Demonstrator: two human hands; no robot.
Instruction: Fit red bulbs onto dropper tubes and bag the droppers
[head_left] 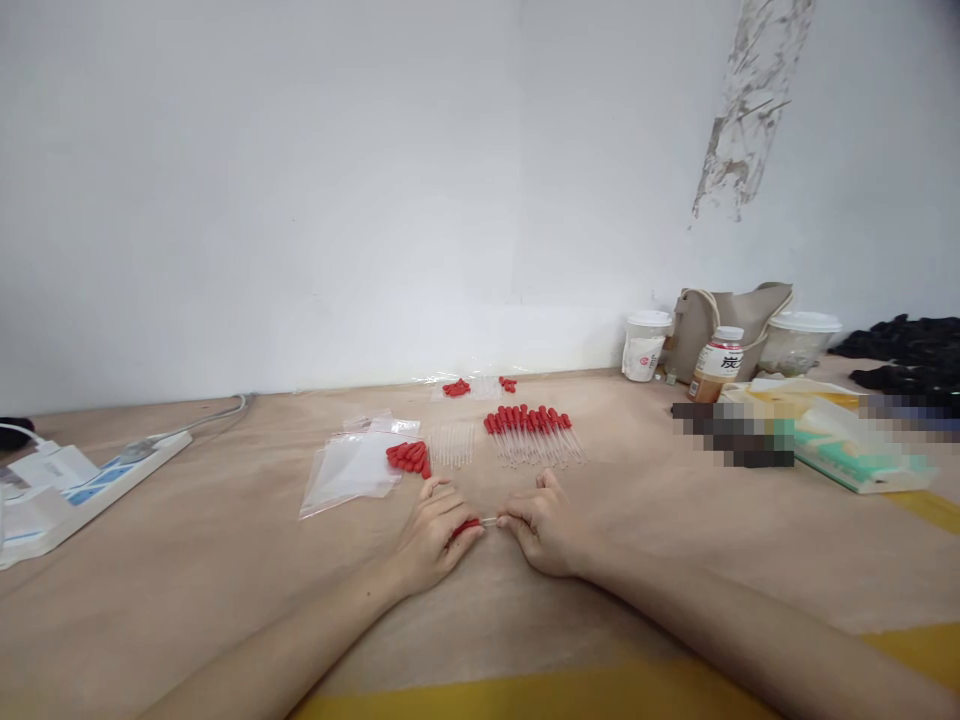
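Bottle (706,385), right of frame: the white label (721,361) carries the large dark character "炭". Further characters toward the label's right edge are cut off by the curve; the smaller print is too fine to read. Paper cup (638,340), left of the bottle: a round reddish logo (644,361) is printed on the side; lettering beneath it is illegible.

From the held red bulb (466,527): red-topped clear droppers (527,421) at one o'clock, yellow stripe (480,697) at six, tan counter (645,500) around.
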